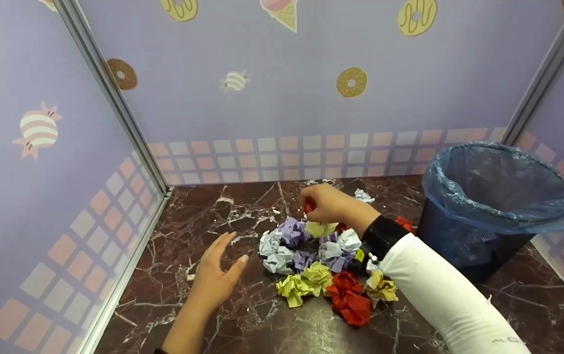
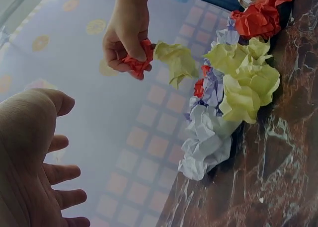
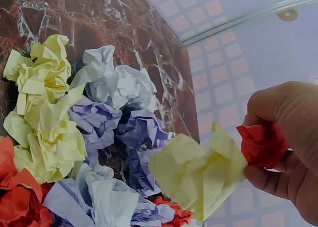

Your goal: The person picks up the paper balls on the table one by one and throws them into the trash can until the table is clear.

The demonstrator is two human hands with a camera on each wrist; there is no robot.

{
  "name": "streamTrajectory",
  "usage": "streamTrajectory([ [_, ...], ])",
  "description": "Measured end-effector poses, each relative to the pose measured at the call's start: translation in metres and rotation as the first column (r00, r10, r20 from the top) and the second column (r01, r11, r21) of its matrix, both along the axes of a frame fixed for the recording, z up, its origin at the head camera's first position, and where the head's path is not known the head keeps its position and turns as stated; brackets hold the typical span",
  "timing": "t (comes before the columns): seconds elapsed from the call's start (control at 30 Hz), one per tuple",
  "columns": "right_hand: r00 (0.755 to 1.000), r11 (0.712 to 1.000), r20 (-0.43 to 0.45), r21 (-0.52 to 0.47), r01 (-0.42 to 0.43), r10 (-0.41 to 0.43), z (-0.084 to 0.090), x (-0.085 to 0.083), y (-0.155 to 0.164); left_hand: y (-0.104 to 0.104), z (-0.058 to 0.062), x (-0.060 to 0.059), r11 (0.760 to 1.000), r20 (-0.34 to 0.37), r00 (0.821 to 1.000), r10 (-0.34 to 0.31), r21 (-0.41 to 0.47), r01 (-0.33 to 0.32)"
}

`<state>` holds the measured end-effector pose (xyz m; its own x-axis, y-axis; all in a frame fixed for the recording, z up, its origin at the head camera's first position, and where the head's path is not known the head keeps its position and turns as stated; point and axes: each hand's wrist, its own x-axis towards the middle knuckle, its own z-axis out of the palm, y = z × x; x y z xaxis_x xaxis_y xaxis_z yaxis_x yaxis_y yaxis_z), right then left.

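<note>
My right hand point(image 1: 323, 202) is raised over a heap of crumpled paper balls point(image 1: 321, 265) on the marble table. It grips a red paper ball point(image 3: 261, 145) and a pale yellow paper ball point(image 3: 198, 175) together; both also show in the left wrist view as the red ball point(image 2: 138, 63) and the yellow ball point(image 2: 174, 62). My left hand point(image 1: 215, 275) hovers open just left of the heap, fingers spread, holding nothing. The heap mixes yellow, red, lilac and pale blue balls.
A dark mesh bin point(image 1: 488, 206) lined with a blue bag stands at the right, close to the heap. Lilac walls with sweets prints enclose the table point(image 1: 242, 319) on the left, back and right. A metal corner post point(image 1: 114, 103) runs down at the left.
</note>
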<state>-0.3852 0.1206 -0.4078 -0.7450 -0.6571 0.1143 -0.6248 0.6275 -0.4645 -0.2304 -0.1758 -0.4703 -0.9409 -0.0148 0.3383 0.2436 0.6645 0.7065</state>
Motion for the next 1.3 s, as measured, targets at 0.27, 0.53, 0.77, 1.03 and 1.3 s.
streamTrajectory([
  [0.27,1.0,1.0,0.018,0.015,0.008,-0.008,-0.002,-0.001,0.006,0.014,0.0,-0.005,0.999,-0.011,1.0,-0.021,-0.024,0.021],
  [0.53,0.999,0.998,0.029,0.035,0.045,-0.046,0.01,0.0,0.017,0.031,0.006,-0.008,0.996,0.003,0.999,-0.052,-0.068,0.052],
  [0.77,0.997,0.995,0.011,0.069,0.073,-0.074,0.033,0.001,0.034,0.05,0.018,-0.018,0.984,-0.034,0.993,-0.112,-0.141,0.106],
  [1.03,0.993,0.994,-0.072,0.046,0.099,-0.096,0.07,0.006,0.066,0.079,0.033,-0.026,0.968,-0.027,0.985,-0.172,-0.19,0.164],
  [1.3,0.965,0.987,-0.216,0.031,0.16,-0.149,0.106,0.019,0.117,0.109,0.035,-0.03,0.935,-0.009,0.962,-0.273,-0.238,0.263],
])
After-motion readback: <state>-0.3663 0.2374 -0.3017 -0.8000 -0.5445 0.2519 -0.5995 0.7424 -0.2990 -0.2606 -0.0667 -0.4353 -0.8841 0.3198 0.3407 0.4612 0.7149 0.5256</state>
